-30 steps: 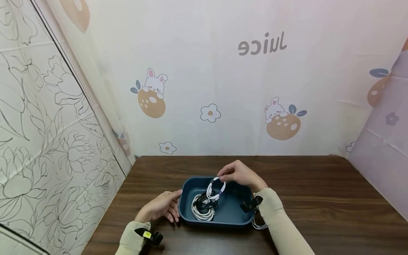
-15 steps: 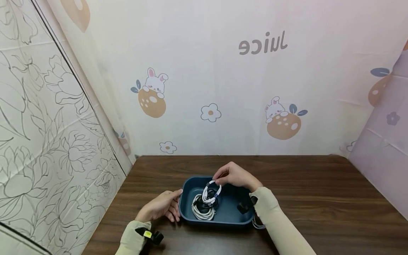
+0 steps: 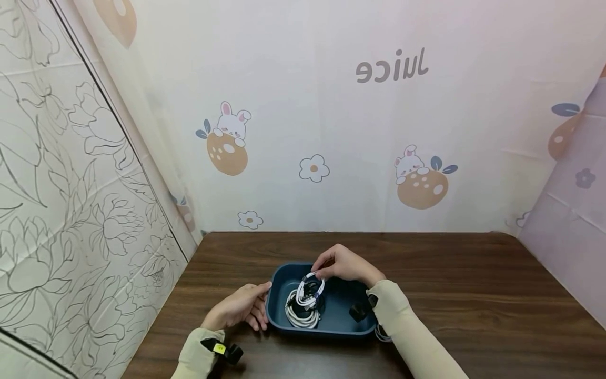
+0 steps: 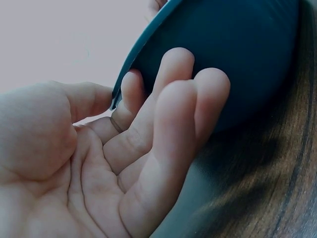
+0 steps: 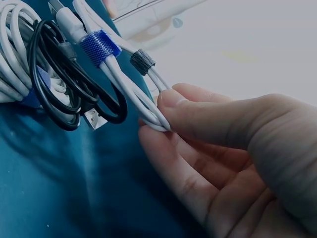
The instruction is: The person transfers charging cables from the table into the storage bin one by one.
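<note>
In the head view my right hand (image 3: 347,265) is over the blue box (image 3: 341,329), pinching a coiled white USB cable (image 3: 302,296) between thumb and fingers. Up close, the right wrist view shows this white cable (image 5: 119,79) bound with a blue strap and a dark grey strap. Below it inside the box lie a black cable coil (image 5: 54,84) with a USB plug and a thicker white cable coil (image 3: 303,320). At the box's left end my left hand (image 3: 241,305) holds the rim, thumb at the edge and fingers against the outer wall (image 4: 242,64).
Another white cable (image 3: 382,334) lies on the brown wooden table (image 3: 473,295) beside the box's right end, partly hidden by the right sleeve. A printed curtain (image 3: 284,105) hangs behind the table, and a flower-patterned sheet (image 3: 85,184) is at the left.
My right hand has moved left and slightly down with the white USB cable, bringing it over the other coils in the box. My left hand has stayed at the rim.
</note>
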`<state>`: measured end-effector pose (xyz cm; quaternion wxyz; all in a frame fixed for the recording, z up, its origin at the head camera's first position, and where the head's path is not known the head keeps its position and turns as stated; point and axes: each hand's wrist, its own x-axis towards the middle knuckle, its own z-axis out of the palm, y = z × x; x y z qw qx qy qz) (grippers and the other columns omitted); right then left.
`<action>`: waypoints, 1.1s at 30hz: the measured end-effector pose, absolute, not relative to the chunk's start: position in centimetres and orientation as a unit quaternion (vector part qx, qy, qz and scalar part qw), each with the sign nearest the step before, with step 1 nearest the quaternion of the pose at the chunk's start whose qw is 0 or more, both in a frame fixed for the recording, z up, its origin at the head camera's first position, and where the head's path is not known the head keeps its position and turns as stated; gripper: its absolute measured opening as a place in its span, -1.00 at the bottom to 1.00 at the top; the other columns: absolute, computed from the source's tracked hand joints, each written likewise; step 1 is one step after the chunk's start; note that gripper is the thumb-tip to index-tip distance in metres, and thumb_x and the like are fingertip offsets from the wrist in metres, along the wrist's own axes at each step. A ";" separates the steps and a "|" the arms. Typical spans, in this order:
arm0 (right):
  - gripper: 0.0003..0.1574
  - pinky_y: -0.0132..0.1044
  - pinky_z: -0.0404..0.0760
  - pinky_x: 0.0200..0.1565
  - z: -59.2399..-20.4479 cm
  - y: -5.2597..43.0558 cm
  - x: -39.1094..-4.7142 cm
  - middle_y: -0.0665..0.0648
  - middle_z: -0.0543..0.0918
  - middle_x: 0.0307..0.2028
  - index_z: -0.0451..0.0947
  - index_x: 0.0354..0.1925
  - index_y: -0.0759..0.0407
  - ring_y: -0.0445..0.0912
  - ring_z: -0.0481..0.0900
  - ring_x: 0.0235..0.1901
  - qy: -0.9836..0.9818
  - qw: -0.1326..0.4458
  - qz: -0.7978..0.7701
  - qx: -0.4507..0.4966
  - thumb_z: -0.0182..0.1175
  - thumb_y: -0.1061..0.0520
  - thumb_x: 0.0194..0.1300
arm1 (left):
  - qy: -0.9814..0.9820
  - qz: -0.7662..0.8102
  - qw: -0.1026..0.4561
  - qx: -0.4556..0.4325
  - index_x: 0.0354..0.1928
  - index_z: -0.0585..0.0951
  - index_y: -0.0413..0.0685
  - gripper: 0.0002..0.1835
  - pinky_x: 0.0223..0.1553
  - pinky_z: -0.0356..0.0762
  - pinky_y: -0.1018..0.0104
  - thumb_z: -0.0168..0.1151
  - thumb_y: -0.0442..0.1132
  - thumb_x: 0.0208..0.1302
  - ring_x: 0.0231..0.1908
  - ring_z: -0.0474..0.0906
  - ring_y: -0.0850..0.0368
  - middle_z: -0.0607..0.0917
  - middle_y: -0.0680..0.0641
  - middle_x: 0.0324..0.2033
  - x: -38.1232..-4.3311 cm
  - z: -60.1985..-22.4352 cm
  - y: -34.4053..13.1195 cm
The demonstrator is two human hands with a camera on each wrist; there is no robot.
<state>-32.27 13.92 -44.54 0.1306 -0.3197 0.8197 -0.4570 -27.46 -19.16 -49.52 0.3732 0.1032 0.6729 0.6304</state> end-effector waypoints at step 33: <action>-0.88 -0.01 0.76 -0.18 -44.9 12.0 -31.9 0.11 0.79 -0.24 0.79 -0.16 0.12 -0.12 0.69 -0.34 0.813 0.167 -0.443 -0.339 0.40 0.23 0.32 | 0.674 0.630 0.371 0.109 -0.43 0.61 -0.10 -0.37 -0.57 0.68 0.30 -0.10 0.25 0.58 -0.57 0.72 0.13 0.72 -0.03 -0.60 -27.4 -49.5 -19.2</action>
